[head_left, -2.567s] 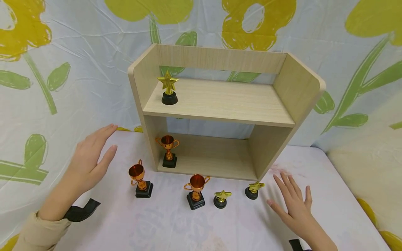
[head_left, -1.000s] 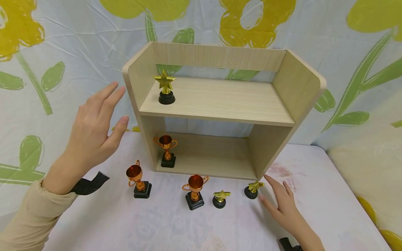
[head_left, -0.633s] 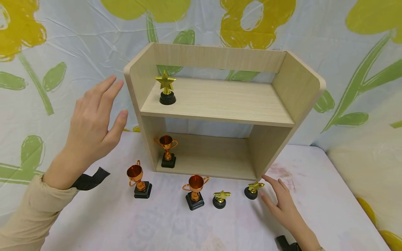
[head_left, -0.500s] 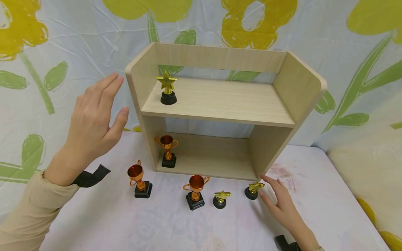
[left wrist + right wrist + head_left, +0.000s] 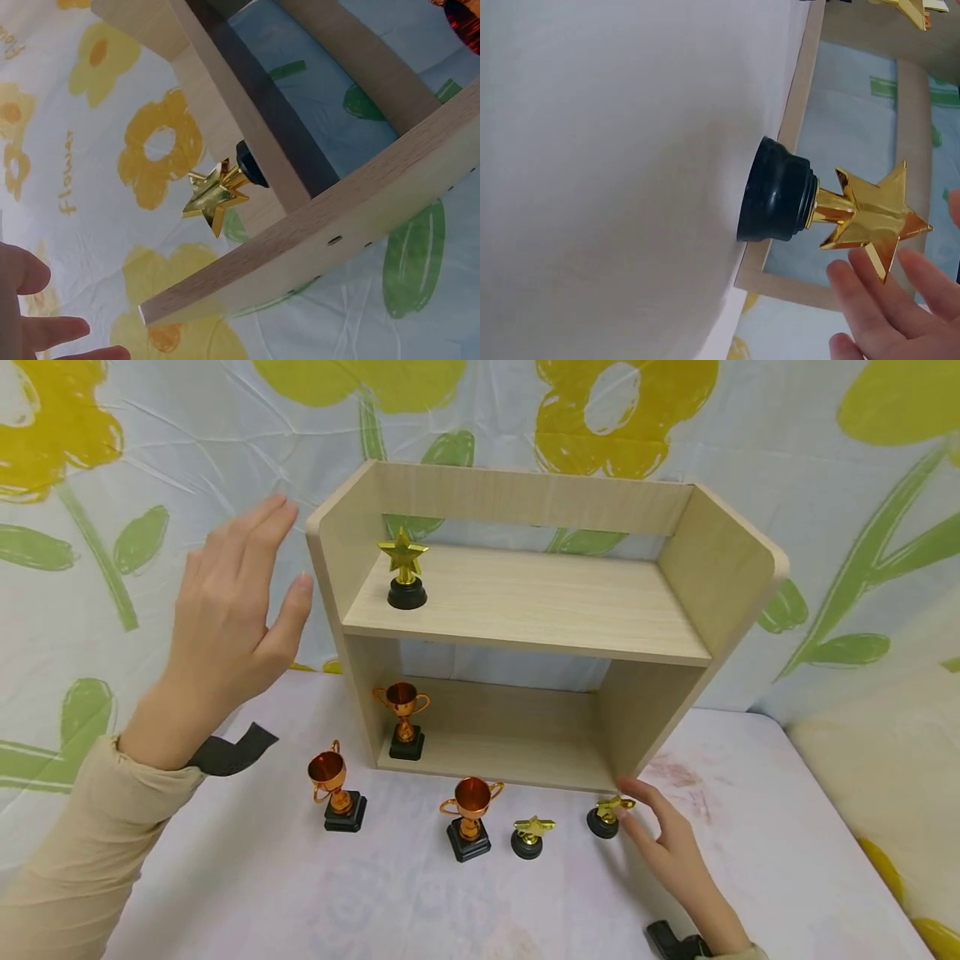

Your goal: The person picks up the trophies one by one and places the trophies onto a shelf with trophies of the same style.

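My right hand (image 5: 671, 843) is at the rightmost gold star trophy (image 5: 604, 818), which stands upright on the table in front of the shelf. Its fingers (image 5: 866, 292) lie close beside the star in the right wrist view, the thumb only partly seen; whether they touch it I cannot tell. A second star trophy (image 5: 528, 838) and a bronze cup trophy (image 5: 469, 818) stand to its left. My left hand (image 5: 228, 618) hovers left of the shelf, fingers extended, holding nothing. Below it stands another bronze cup trophy (image 5: 337, 792).
A two-tier wooden shelf (image 5: 525, 647) stands at the back of the table. On its upper board, at left, is a gold star trophy (image 5: 406, 572); a bronze cup trophy (image 5: 403, 722) occupies the lower left. Flowered cloth (image 5: 202, 460) hangs behind.
My left hand has risen beside the shelf. My right hand has moved left and closer to the rightmost star trophy. The trophies stand where they were.
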Motion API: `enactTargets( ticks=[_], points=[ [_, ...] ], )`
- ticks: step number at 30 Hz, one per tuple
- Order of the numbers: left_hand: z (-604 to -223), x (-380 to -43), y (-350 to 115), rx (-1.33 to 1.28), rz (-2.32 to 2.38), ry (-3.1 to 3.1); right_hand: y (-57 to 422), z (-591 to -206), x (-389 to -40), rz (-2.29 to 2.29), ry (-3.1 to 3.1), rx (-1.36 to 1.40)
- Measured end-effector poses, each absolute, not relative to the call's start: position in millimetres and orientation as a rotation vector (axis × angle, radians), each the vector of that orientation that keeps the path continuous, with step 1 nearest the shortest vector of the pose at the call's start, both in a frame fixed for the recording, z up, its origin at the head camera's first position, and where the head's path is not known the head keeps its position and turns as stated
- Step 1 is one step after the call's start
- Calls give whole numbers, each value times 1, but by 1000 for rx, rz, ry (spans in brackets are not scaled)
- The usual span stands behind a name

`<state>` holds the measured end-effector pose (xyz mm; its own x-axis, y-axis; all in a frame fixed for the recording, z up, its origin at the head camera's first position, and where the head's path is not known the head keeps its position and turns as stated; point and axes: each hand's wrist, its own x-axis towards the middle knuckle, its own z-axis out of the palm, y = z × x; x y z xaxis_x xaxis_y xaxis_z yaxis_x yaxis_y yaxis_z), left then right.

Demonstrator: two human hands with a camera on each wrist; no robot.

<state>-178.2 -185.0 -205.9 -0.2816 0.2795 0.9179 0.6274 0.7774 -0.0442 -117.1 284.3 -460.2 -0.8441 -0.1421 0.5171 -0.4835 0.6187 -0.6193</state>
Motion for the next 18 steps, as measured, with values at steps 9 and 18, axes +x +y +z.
enactTargets(
  ticks=[9,18],
  points=[
    [-190,-195,-176,-713,-407,-1876,282,-460,-117,1122,-2484,443],
    [-181,-213,-173,-718,-358,-1941,280,-459,-117,1127,-2499,420]
  ],
)
